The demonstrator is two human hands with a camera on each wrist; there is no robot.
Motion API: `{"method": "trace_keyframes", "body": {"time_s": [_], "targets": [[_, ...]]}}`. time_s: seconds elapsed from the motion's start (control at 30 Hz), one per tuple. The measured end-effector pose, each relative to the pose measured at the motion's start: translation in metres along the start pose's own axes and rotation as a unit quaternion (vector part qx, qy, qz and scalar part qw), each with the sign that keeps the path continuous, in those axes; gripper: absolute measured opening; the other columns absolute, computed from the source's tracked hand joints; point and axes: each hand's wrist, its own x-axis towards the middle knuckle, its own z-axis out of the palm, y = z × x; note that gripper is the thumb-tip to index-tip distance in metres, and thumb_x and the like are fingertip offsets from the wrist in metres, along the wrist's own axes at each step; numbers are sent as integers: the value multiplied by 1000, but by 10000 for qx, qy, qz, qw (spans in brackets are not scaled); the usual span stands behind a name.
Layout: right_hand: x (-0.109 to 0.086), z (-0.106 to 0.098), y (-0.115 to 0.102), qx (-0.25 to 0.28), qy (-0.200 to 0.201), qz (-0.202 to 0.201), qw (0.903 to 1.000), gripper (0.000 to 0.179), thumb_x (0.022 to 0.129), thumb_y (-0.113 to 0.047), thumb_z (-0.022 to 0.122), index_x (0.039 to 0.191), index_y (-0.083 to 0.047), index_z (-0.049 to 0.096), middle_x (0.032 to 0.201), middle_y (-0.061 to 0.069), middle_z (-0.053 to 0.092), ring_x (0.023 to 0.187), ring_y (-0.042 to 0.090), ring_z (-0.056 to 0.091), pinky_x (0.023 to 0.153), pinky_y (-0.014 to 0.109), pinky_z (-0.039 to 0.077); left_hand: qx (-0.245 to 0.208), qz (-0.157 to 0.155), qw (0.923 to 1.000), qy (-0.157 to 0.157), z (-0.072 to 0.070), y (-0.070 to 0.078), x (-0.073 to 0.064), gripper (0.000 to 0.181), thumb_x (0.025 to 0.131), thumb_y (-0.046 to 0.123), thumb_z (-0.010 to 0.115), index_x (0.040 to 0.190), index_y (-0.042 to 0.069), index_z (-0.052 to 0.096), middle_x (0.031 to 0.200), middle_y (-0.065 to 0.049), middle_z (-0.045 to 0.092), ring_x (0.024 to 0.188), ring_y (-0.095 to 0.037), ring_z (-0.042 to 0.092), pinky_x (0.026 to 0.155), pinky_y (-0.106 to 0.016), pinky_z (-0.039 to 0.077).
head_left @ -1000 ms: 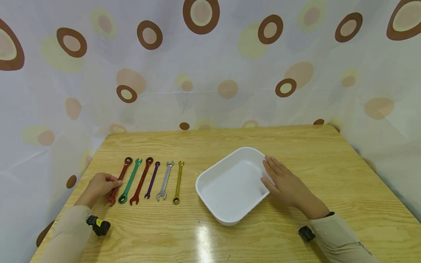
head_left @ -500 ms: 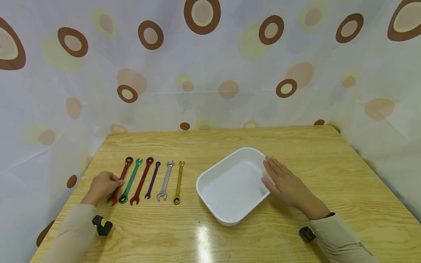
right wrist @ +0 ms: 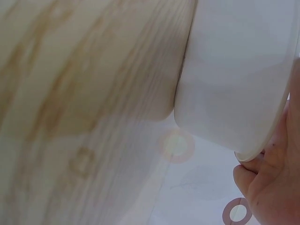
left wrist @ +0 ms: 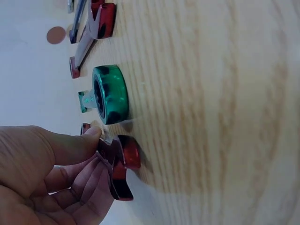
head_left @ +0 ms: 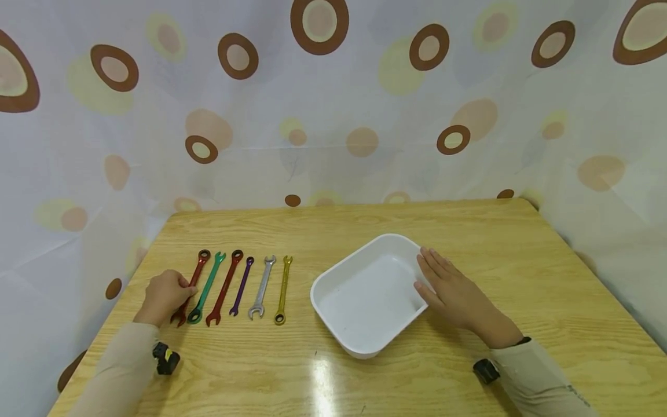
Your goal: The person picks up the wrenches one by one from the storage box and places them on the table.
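My left hand (head_left: 165, 294) pinches the leftmost red combination wrench (head_left: 195, 272) between thumb and fingers, near its open-jaw end. In the left wrist view that open end (left wrist: 125, 152) sticks out past the thumb, close over the table. Right beside it lies a green ratcheting wrench (head_left: 211, 278), its ring end (left wrist: 111, 96) facing me. My right hand (head_left: 458, 294) rests with straight fingers on the right rim of a white plastic basin (head_left: 346, 263), thumb reaching over the inside. The right wrist view shows the basin's outer wall (right wrist: 225, 79) and fingers at its rim.
In the same row lie a second red wrench (head_left: 224, 289), a purple wrench (head_left: 242, 286), a silver open-end wrench (head_left: 262, 286) and a gold wrench (head_left: 283, 289). The wooden table (head_left: 250, 370) meets a patterned curtain (head_left: 323, 174) at the back and sides.
My left hand has shifted slightly right and away from me along the red wrench, whose lower end moved a little to the right. The right hand and basin have stayed put.
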Motion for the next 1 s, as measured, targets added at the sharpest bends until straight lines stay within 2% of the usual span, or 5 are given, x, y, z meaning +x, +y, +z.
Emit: {"method": "trace_keyframes", "body": {"time_s": [0.3, 0.7, 0.9, 1.0], "targets": [[0, -1, -1, 42, -105, 80, 9999, 62, 104, -35, 38, 145, 9, 27, 154, 25, 19, 143, 40, 16, 113, 52, 19, 282, 205, 9992, 190, 3, -2, 1, 22, 86, 9, 68, 71, -4, 59, 63, -12, 58, 54, -21, 53, 52, -38, 44], [5, 0, -1, 100, -145, 35, 9998, 63, 104, -37, 37, 146, 9, 26, 155, 24, 18, 144, 39, 15, 114, 50, 17, 289, 47, 9994, 194, 2, -4, -2, 21, 86, 9, 67, 74, -6, 60, 67, -14, 60, 57, -22, 54, 52, -38, 45], [6, -3, -2, 355, -272, 104, 9989, 68, 102, -39, 41, 146, 9, 24, 155, 25, 17, 143, 40, 15, 114, 51, 16, 262, 8, 9994, 223, 3, -3, -4, 21, 86, 9, 68, 73, -6, 61, 66, -14, 61, 57, -22, 55, 53, -39, 46], [5, -6, 0, 665, -307, 181, 9971, 69, 101, -41, 42, 147, 8, 23, 155, 24, 17, 143, 41, 15, 112, 56, 18, 316, 19, 9993, 187, 3, -3, -3, 20, 86, 9, 68, 74, -6, 61, 67, -14, 61, 57, -22, 55, 54, -40, 46]]}}
